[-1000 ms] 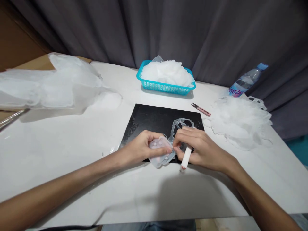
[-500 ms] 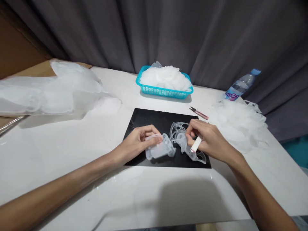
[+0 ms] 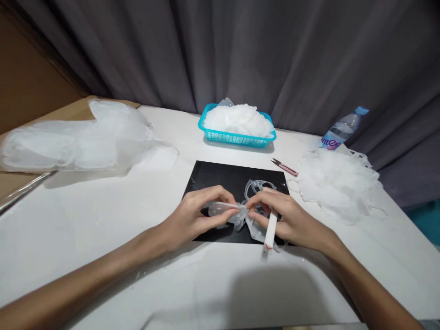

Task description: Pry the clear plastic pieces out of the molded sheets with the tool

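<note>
1. Your left hand (image 3: 192, 213) pinches 1 clear piece (image 3: 217, 209) between thumb and fingers, above the mat (image 3: 220, 174).
2. Your right hand's (image 3: 287, 213) fingertips pinch together at its 3 o'clock edge, holding 1 stick (image 3: 271, 229) too.
3. Basket (image 3: 237, 137): mat's 12 o'clock; snips (image 3: 287, 169): 2 o'clock.

- Soft, moderate light brightens a white table (image 3: 103, 288); the curtain (image 3: 240, 55) behind remains dim.
- A broad, soft-edged shadow (image 3: 278, 293) darkens the near tabletop, where small glints show.
- The translucent piece (image 3: 220, 209) appears soft in detail.
- Wide-angle distortion stretches the frame's edges.
</note>
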A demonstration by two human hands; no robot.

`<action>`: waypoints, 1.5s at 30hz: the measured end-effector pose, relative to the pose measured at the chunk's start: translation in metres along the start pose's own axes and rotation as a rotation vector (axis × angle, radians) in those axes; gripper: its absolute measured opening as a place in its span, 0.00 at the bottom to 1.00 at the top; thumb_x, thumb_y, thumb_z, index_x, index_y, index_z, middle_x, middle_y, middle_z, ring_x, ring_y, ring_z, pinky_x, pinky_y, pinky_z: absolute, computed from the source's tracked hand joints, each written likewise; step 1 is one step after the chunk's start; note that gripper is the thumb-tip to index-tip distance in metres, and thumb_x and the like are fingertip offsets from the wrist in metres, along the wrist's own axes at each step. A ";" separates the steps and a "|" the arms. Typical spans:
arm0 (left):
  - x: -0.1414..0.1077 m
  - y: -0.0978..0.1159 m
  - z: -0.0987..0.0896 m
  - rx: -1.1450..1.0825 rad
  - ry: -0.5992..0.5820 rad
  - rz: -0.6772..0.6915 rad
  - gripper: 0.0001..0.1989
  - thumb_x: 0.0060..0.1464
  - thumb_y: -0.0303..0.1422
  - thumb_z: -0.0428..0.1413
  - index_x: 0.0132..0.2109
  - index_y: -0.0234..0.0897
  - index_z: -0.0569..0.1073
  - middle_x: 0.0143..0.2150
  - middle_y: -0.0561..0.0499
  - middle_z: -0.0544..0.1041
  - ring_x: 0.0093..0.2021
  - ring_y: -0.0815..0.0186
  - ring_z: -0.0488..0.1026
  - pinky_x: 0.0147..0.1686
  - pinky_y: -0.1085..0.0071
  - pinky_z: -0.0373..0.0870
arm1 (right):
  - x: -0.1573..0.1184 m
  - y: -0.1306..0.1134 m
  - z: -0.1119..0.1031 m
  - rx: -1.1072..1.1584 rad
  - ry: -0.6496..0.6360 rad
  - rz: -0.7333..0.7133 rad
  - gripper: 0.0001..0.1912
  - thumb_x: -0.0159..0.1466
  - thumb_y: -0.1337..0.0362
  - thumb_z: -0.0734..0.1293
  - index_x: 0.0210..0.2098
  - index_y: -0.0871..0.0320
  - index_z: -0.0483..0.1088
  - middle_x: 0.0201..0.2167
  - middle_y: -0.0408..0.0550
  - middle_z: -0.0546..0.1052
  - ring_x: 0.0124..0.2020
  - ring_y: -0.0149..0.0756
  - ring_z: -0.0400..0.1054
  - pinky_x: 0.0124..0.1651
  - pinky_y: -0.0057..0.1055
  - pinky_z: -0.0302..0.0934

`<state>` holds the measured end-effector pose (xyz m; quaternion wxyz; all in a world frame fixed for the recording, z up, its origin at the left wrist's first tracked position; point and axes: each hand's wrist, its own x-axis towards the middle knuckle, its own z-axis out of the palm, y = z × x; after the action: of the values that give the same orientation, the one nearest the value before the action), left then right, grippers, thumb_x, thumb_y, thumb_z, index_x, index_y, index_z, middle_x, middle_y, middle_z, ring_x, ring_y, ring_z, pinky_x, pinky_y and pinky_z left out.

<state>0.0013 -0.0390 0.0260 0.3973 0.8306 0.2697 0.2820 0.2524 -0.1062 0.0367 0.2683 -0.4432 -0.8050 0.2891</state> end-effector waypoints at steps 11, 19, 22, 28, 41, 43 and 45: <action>0.000 -0.009 0.004 -0.154 -0.096 -0.224 0.10 0.66 0.39 0.57 0.42 0.40 0.65 0.32 0.56 0.76 0.28 0.70 0.71 0.27 0.76 0.63 | 0.004 0.003 0.016 -0.184 -0.022 -0.095 0.06 0.76 0.65 0.62 0.44 0.55 0.72 0.38 0.48 0.75 0.42 0.40 0.65 0.44 0.36 0.60; 0.006 -0.012 0.004 -0.276 -0.227 -0.320 0.14 0.60 0.42 0.64 0.44 0.35 0.76 0.31 0.54 0.76 0.31 0.69 0.72 0.31 0.75 0.66 | 0.004 0.002 0.029 -0.386 0.023 -0.140 0.07 0.72 0.69 0.60 0.40 0.57 0.69 0.37 0.50 0.75 0.40 0.42 0.64 0.42 0.37 0.58; 0.007 -0.010 0.004 -0.229 -0.251 -0.350 0.15 0.60 0.43 0.63 0.40 0.34 0.79 0.29 0.55 0.74 0.28 0.71 0.67 0.26 0.77 0.60 | 0.004 0.002 0.030 -0.404 0.016 -0.173 0.06 0.72 0.66 0.61 0.38 0.57 0.68 0.35 0.49 0.75 0.38 0.41 0.64 0.42 0.37 0.58; 0.005 -0.010 0.007 -0.207 -0.267 -0.367 0.18 0.61 0.46 0.62 0.41 0.34 0.79 0.26 0.55 0.73 0.25 0.71 0.66 0.24 0.77 0.58 | 0.003 0.009 0.037 -0.459 -0.017 -0.221 0.07 0.71 0.69 0.61 0.36 0.56 0.67 0.33 0.47 0.75 0.36 0.40 0.63 0.39 0.36 0.56; 0.018 -0.033 -0.002 -0.395 -0.124 -0.405 0.17 0.63 0.46 0.62 0.41 0.35 0.73 0.34 0.53 0.75 0.30 0.70 0.72 0.30 0.76 0.67 | 0.001 0.010 0.025 -0.503 -0.038 -0.199 0.08 0.66 0.73 0.65 0.31 0.56 0.66 0.30 0.45 0.74 0.34 0.38 0.64 0.37 0.35 0.53; 0.018 -0.032 -0.001 -0.455 -0.176 -0.371 0.16 0.65 0.45 0.60 0.42 0.35 0.72 0.34 0.54 0.75 0.30 0.71 0.71 0.29 0.77 0.66 | 0.002 0.011 0.022 -0.486 0.034 -0.130 0.07 0.68 0.71 0.63 0.33 0.56 0.66 0.31 0.47 0.74 0.35 0.40 0.65 0.37 0.35 0.54; 0.017 -0.031 -0.001 -0.506 -0.169 -0.367 0.16 0.66 0.45 0.59 0.43 0.36 0.70 0.32 0.55 0.75 0.29 0.72 0.71 0.29 0.78 0.66 | 0.003 0.013 0.019 -0.395 0.069 -0.059 0.04 0.69 0.70 0.63 0.39 0.57 0.67 0.36 0.49 0.75 0.39 0.41 0.67 0.40 0.35 0.58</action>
<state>0.0057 -0.0107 0.0054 0.6563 0.6635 0.3022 0.1941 0.2447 -0.1020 0.0148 0.2119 -0.4732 -0.8489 0.1025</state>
